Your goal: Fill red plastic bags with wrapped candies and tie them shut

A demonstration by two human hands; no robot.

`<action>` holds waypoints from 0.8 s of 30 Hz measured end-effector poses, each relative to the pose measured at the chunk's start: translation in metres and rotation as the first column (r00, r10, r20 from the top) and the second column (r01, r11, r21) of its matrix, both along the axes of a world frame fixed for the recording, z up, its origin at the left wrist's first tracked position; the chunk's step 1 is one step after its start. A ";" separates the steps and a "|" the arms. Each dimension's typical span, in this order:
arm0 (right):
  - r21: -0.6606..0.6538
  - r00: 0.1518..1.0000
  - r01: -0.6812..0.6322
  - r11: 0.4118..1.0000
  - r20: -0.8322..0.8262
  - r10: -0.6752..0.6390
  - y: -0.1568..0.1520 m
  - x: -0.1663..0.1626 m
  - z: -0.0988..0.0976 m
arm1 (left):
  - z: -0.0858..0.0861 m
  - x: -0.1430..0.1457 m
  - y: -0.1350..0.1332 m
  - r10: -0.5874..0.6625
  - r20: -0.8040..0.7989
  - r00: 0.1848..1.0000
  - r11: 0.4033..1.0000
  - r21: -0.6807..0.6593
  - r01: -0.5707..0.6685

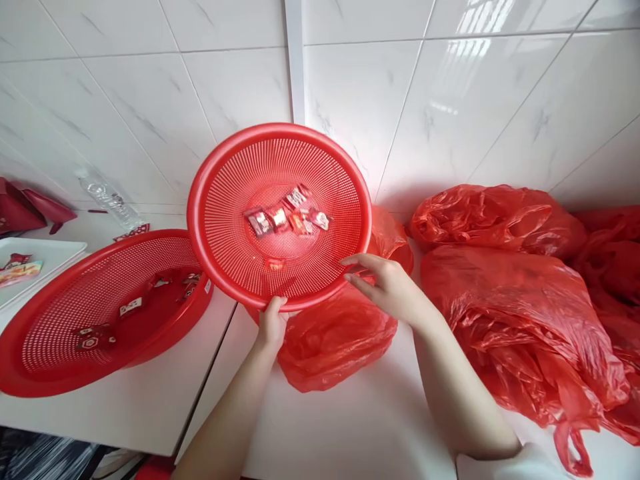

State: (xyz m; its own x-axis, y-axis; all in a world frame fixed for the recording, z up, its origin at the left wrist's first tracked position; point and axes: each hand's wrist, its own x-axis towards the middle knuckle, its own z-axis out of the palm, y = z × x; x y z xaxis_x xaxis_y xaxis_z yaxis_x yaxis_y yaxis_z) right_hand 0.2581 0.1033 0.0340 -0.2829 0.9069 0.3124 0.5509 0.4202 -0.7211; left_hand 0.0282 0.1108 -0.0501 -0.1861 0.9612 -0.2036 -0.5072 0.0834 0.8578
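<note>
A round red plastic colander (280, 133) is tilted toward me above the table. My left hand (273, 325) grips its near rim, thumb over the edge and the other fingers hidden beneath. Several small wrapped candies (279, 219) lie in a cluster at its bottom, and one red-wrapped candy (275, 265) rests lower on its wall. At the colander's right side, my right hand (387, 287) has its fingers apart and stretched toward the rim, with nothing seen in them. Under the colander sits a red plastic bag (335, 347), partly hidden by it.
A second red colander (165, 353) with several wrapped candies stands at left. Behind it lie a clear plastic bottle (111, 200) and a white tray (60, 250). Red plastic bags (515, 313) are piled at right. A tiled wall (360, 87) closes the back.
</note>
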 end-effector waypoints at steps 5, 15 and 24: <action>0.075 0.982 0.158 0.985 0.091 -0.165 0.010 0.002 -0.009 | -0.003 0.003 -0.006 -0.034 0.043 0.999 0.999 0.036 0.033; 0.033 0.839 -0.049 0.998 0.544 0.023 0.019 -0.020 -0.033 | -0.002 0.010 -0.017 -0.128 -0.031 0.991 0.991 0.031 0.129; -0.017 0.997 -0.001 1.000 -0.075 -0.001 0.006 -0.013 -0.010 | 0.004 0.008 -0.014 -0.154 0.047 0.987 0.987 0.063 0.151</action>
State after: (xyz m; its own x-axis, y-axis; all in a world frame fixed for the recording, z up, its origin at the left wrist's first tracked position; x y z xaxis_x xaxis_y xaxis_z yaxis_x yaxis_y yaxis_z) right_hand 0.2451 0.1089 0.0243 -0.2591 0.9122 0.3173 0.4947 0.4075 -0.7676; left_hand 0.0365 0.0966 -0.0465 -0.0273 0.9881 -0.1515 -0.5357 0.1135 0.8368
